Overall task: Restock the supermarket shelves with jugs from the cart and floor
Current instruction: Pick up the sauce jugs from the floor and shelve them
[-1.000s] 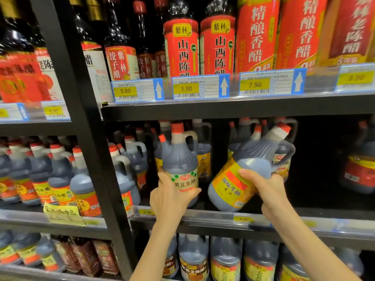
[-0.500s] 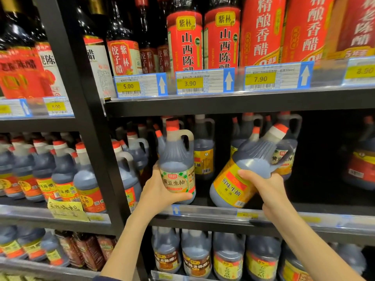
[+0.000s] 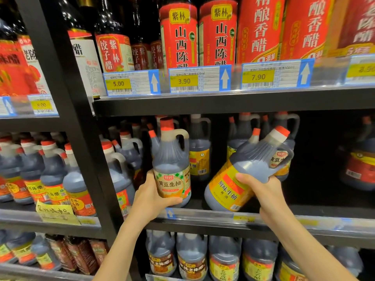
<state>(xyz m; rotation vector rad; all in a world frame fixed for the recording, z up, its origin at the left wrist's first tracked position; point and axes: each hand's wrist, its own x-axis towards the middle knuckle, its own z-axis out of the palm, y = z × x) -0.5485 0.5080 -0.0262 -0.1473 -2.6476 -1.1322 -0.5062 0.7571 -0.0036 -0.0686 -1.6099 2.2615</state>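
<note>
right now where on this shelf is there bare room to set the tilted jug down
The widest bare patch of shelf lies right of the tilted jug, up to the red-label jug at the far right. A narrow strip lies between it and the upright jug. Left of the upright jug, jugs stand packed.

Black metal shelving (image 3: 223, 102), dark upright post (image 3: 77, 122), blue price tags (image 3: 198, 79)

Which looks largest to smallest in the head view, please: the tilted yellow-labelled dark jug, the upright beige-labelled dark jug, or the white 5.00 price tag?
1. Tilted yellow-labelled dark jug, largest, though it may sit nearer the camera.
2. Upright beige-labelled dark jug.
3. White 5.00 price tag, smallest.
</note>
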